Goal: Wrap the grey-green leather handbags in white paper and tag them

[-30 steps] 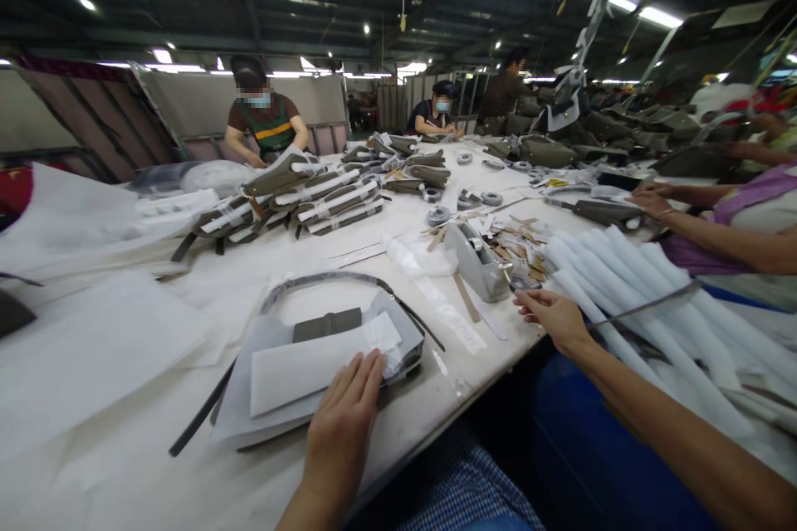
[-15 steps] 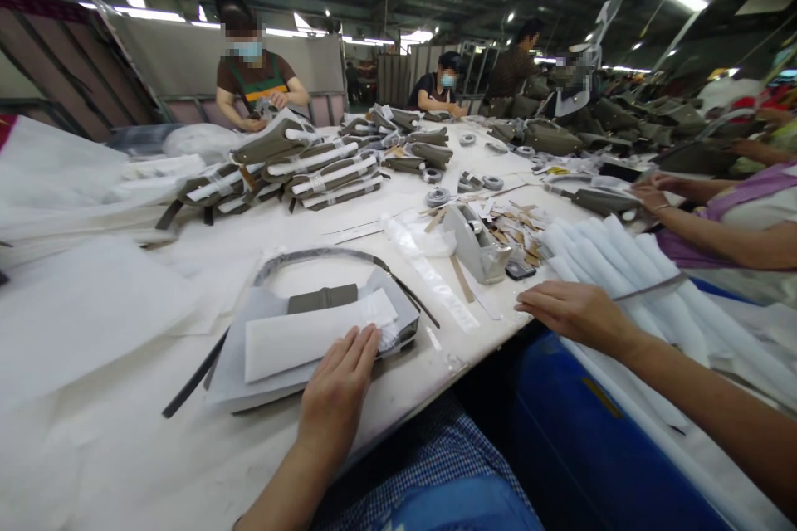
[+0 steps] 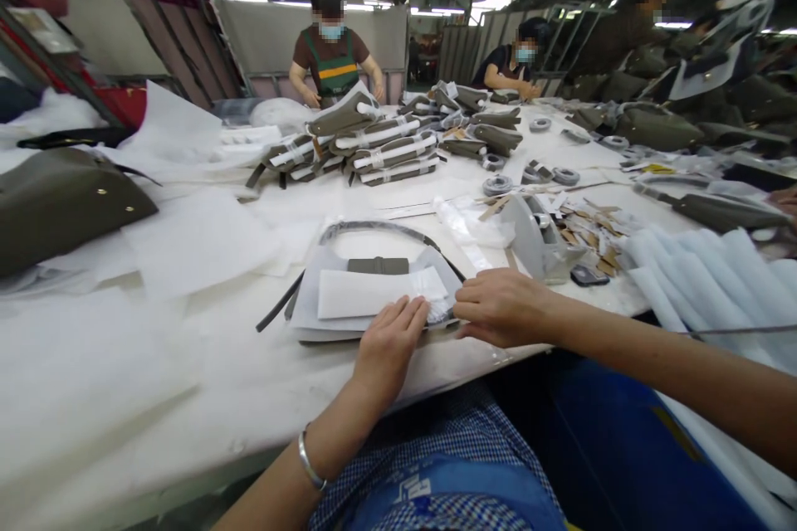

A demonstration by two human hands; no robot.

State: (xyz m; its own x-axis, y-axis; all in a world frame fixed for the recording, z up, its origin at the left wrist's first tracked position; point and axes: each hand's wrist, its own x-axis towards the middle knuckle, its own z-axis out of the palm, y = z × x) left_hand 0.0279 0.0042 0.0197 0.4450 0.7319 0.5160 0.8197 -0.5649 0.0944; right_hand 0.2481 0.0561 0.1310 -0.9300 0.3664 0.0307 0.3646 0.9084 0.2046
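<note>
A handbag wrapped in thin whitish sheeting point(image 3: 306, 299) lies flat on the white table before me. Its wrapped handle point(image 3: 381, 226) arches toward the far side, and a dark strap point(image 3: 278, 303) sticks out at the left. On top rests a white foam strip point(image 3: 352, 295), just below an olive-brown band point(image 3: 378, 266). My left hand point(image 3: 392, 342) presses on the strip's right end with fingers stretched out. At the bag's right edge, my right hand point(image 3: 495, 307) has its fingers curled together; whatever is between them is hidden.
Right of the bag stand a grey tape dispenser point(image 3: 526, 236) and a dark phone-like object point(image 3: 589, 275). White foam rolls point(image 3: 697, 274) lie farther right, above a blue bin point(image 3: 598, 423). Wrapped bags point(image 3: 392, 153) are piled behind, an olive bag point(image 3: 68, 207) at left. Co-workers sit or stand beyond.
My right hand has come left from beside the foam rolls to the bag's right edge, its fingers curling. The left hand stays on the foam strip. The view has turned left.
</note>
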